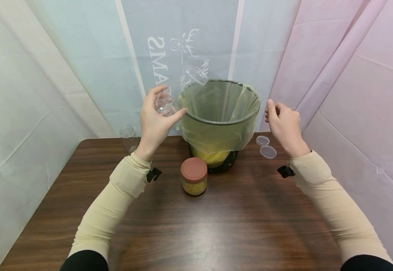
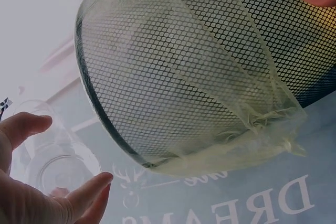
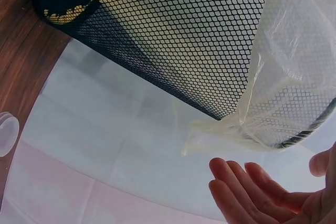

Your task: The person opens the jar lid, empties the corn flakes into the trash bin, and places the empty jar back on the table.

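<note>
My left hand (image 1: 155, 118) grips a clear plastic jar (image 2: 63, 163) between thumb and fingers. The jar is tilted up beside the left rim of a mesh waste bin (image 1: 213, 160), its far end overlapping the opening in the head view. A pale yellow-green bin liner (image 1: 218, 137) is folded over the bin's rim. Just off the bin's right side, my right hand (image 1: 284, 122) is raised with relaxed, slightly bent fingers and nothing in them. In the right wrist view its fingertips are close to the liner's edge.
In front of the bin stands a glass jar (image 1: 194, 177) with a reddish lid and yellow contents. Another clear jar (image 1: 128, 137) is at the table's back left. Two clear round lids (image 1: 268, 152) lie right of the bin. Printed curtains (image 1: 91, 75) hang behind.
</note>
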`<state>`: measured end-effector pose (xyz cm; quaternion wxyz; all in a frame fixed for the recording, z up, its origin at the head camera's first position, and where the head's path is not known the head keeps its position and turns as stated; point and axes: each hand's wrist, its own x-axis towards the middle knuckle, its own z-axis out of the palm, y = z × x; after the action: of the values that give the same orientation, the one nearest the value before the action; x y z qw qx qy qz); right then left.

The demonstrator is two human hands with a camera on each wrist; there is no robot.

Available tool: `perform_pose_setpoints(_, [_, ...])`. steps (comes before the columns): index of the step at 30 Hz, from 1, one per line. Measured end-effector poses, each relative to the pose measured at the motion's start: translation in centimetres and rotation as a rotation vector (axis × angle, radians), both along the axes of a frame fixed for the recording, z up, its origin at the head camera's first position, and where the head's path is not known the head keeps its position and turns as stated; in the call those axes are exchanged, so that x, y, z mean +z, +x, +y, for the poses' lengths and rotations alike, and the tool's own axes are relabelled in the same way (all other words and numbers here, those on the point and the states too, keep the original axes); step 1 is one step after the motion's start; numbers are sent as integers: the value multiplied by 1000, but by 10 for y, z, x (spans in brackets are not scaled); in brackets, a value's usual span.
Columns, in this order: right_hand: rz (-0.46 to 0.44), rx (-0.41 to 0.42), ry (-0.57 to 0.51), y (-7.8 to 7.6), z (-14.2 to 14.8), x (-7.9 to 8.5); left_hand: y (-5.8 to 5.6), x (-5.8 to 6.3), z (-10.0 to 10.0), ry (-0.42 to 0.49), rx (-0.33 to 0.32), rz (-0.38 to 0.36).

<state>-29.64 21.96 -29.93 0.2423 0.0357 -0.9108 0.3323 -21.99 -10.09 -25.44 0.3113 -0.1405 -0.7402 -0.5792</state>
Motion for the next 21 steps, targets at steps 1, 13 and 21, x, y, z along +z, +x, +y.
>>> perform_pose_setpoints(1, [-1,-2,6,1,0,-1,0,-1,0,5,0,-1])
perform_pose_setpoints(13, [-42,17,74,9,5,-12,2,-7,-3,4,58,11])
perform_pose_setpoints(21, [-68,106,69,10,12,-22,2,-13,-7,-9,85,8])
